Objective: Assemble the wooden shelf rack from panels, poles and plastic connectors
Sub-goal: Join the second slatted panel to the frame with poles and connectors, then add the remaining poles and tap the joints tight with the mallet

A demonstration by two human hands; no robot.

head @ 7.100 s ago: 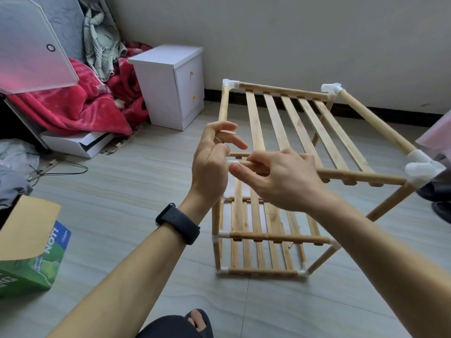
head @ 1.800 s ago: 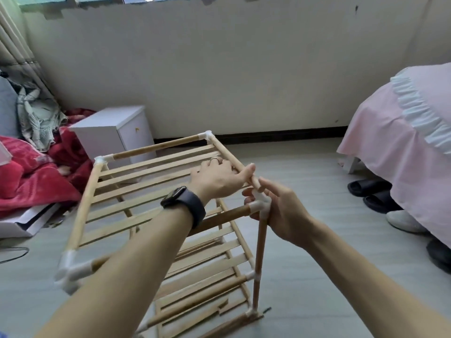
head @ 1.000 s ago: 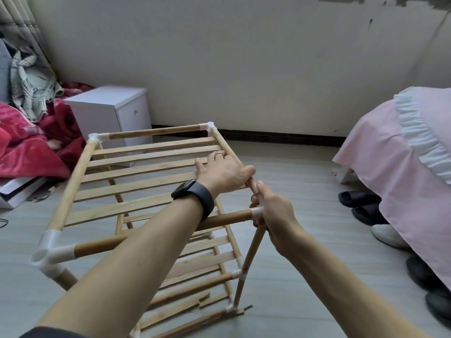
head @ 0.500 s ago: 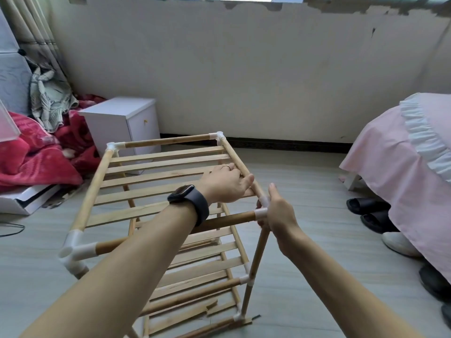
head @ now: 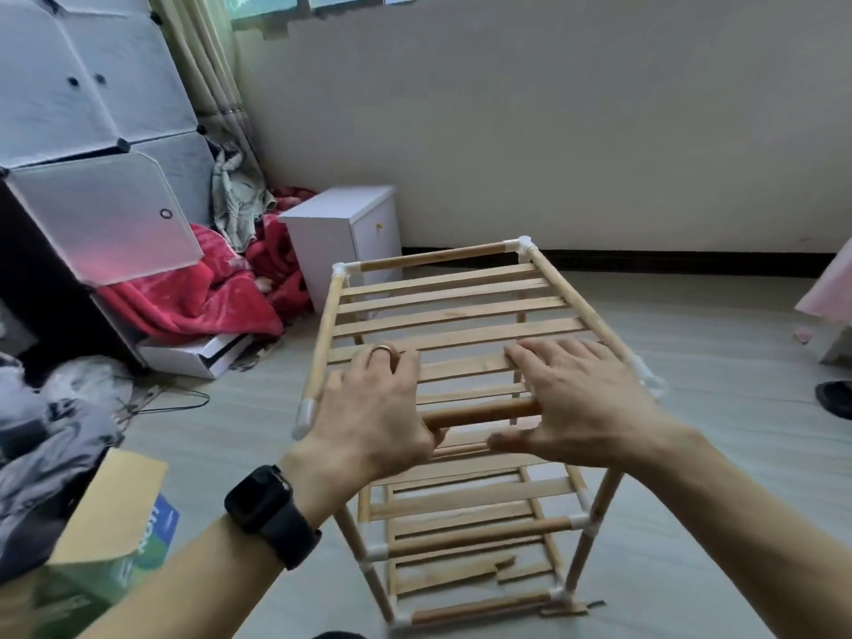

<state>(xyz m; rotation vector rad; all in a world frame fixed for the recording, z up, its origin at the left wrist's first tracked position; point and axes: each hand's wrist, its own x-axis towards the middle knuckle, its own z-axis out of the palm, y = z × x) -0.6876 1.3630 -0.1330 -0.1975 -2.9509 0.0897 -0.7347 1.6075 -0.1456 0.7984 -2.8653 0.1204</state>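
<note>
Head view: rack (head: 479, 532) upright, top panel (head: 452, 311) lengthwise toward wall (head: 553, 131); hands (head: 373, 408) (head: 576, 408) seemingly open, flat

Both palms down, left hand (head: 374, 410) flat, right hand (head: 582, 398) flat alongside

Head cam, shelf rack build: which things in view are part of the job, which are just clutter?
Job: shelf rack, top panel, front pole, white connector, left hand and right hand resting on the panel.
Clutter: white cabinet, red blanket, green box, cube wardrobe, dark slipper.
</note>
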